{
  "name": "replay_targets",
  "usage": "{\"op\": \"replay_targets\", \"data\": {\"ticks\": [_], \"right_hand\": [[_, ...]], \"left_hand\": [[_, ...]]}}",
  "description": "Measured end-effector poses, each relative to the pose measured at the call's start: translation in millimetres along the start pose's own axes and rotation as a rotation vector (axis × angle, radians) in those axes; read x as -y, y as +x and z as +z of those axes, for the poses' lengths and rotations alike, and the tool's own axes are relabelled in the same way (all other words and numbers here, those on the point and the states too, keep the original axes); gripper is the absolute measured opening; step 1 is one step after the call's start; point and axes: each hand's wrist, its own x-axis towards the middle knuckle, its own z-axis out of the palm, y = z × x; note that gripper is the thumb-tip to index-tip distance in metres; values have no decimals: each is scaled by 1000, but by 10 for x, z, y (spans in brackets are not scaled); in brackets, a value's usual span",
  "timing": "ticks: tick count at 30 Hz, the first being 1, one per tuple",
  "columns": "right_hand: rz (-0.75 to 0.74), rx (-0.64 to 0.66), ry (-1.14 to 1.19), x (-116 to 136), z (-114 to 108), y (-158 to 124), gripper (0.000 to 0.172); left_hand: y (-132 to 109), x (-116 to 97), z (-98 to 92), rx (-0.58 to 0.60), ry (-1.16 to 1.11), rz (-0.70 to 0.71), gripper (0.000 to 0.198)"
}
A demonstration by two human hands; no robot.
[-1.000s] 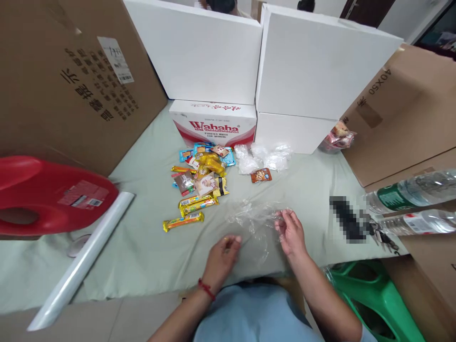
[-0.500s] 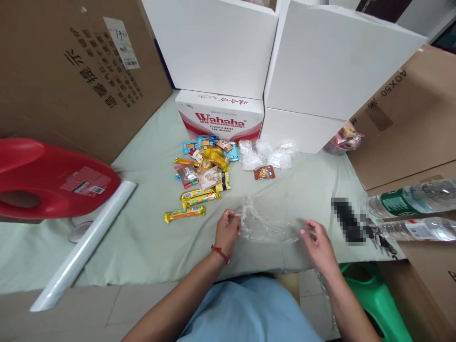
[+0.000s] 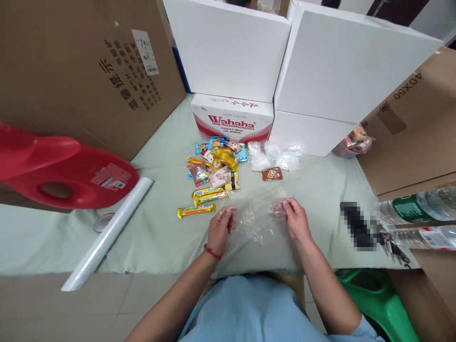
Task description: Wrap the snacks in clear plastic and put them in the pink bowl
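Note:
A clear plastic bag (image 3: 254,221) is stretched between my two hands, just above the pale green tablecloth (image 3: 160,247). My left hand (image 3: 221,227) pinches its left side, a red string bracelet on the wrist. Its right side is gripped between the thumb and fingers of my right hand (image 3: 295,218). Beyond my left hand lies a pile of wrapped snacks (image 3: 219,164), with several yellow stick packets (image 3: 196,210) at its near side. Crumpled clear bags (image 3: 276,156) lie beyond my right hand, and a small brown packet (image 3: 272,174) rests before them.
White boxes and a Wahaha carton (image 3: 233,118) wall off the back. At left are a red detergent jug (image 3: 89,175), a white roll (image 3: 110,232) and a large cardboard box (image 3: 89,71). Plastic bottles (image 3: 420,209) and keys (image 3: 395,249) lie at right, above a green stool (image 3: 381,299).
My right hand has moved left and closed on the plastic bag, which was held only by my left hand. The bag is now spread between both hands. The camera view has shifted slightly left.

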Motion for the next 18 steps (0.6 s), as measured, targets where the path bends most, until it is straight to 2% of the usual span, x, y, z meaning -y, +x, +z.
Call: {"op": "replay_targets", "data": {"ticks": [2, 4, 7, 10, 12, 14, 16, 18], "right_hand": [[66, -41, -2, -7, -123, 68, 44], [120, -31, -85, -41, -227, 116, 46], [169, 4, -186, -131, -320, 152, 46], [177, 19, -216, -206, -346, 161, 42], [184, 25, -230, -229, -337, 168, 40], [186, 28, -238, -234, -313, 174, 39], [168, 35, -254, -234, -289, 166, 39], [117, 64, -286, -244, -292, 135, 40]], "left_hand": [[94, -41, -106, -7, -65, -63, 54], [197, -67, -187, 13, -25, -143, 59], [307, -64, -293, -18, 94, -224, 51], [276, -74, -405, -141, 179, -173, 38], [176, -107, -465, -240, 349, 45, 32], [61, -128, -489, -239, 652, 391, 24], [-21, -93, -473, -64, 970, 682, 18], [-48, 19, -436, 156, 1185, 788, 24]]}}
